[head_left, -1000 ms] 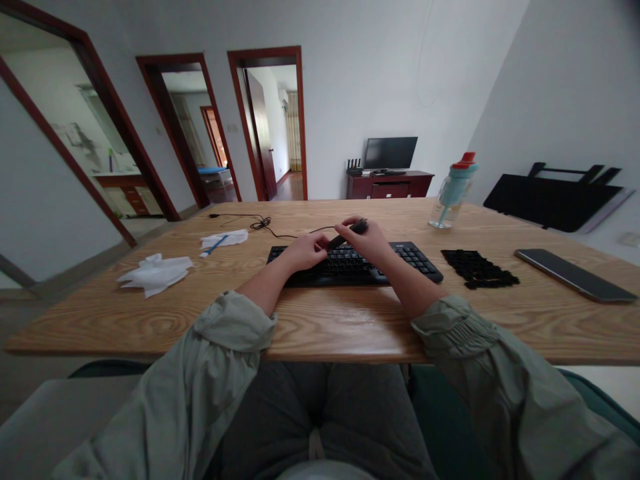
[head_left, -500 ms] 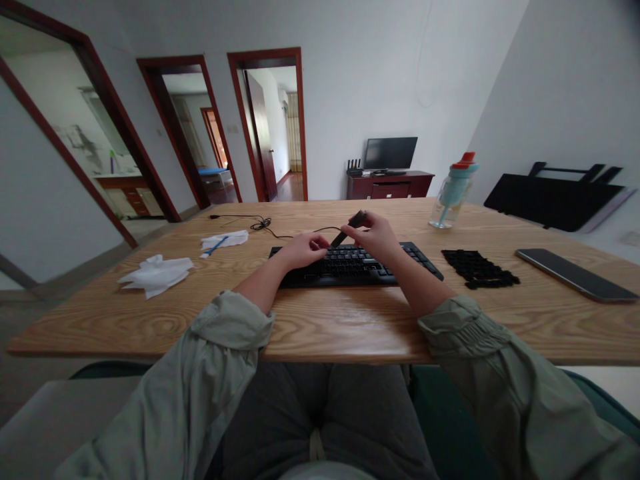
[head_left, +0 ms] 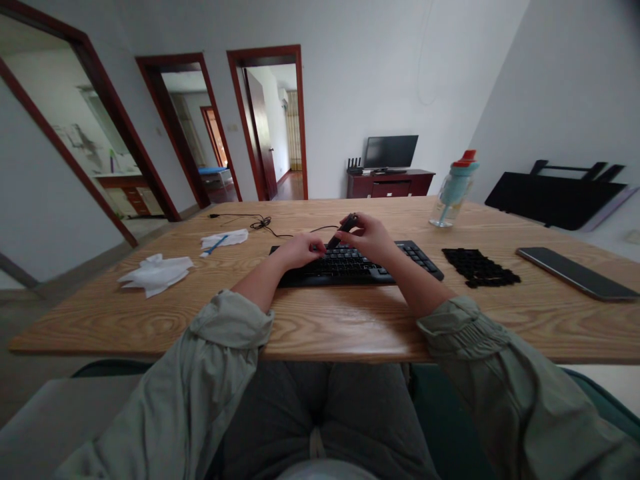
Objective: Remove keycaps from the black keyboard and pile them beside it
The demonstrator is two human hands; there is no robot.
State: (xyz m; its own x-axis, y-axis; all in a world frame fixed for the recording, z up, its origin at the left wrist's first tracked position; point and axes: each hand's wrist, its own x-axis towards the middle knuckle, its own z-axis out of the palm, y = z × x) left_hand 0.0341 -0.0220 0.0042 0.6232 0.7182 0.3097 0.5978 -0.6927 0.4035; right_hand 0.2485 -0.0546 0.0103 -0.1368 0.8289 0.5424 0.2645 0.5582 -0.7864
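Observation:
A black keyboard [head_left: 345, 267] lies on the wooden table in front of me, and part of its key area shows bare of keycaps. My right hand [head_left: 369, 236] is closed round a thick black pen-like tool [head_left: 341, 232], its lower end slanting down to the back rows of keys. Close to that tip, my left hand [head_left: 305, 250] rests over the keyboard's left half with curled fingers pinched together. What the left fingers hold, if anything, is too small to make out. Right of the keyboard, loose black keycaps [head_left: 477, 268] lie in rows.
A dark phone [head_left: 575, 272] lies at the right and a water bottle [head_left: 453, 190] stands behind the keycaps. On the left are a crumpled tissue [head_left: 157, 273] and a blue-and-white stick [head_left: 215, 245] on another tissue. The keyboard's cable [head_left: 261, 223] is bundled at the back.
My right hand has shifted slightly left and tipped the black tool more upright over the keys. My left fingers have curled in more. The other things on the table stay put.

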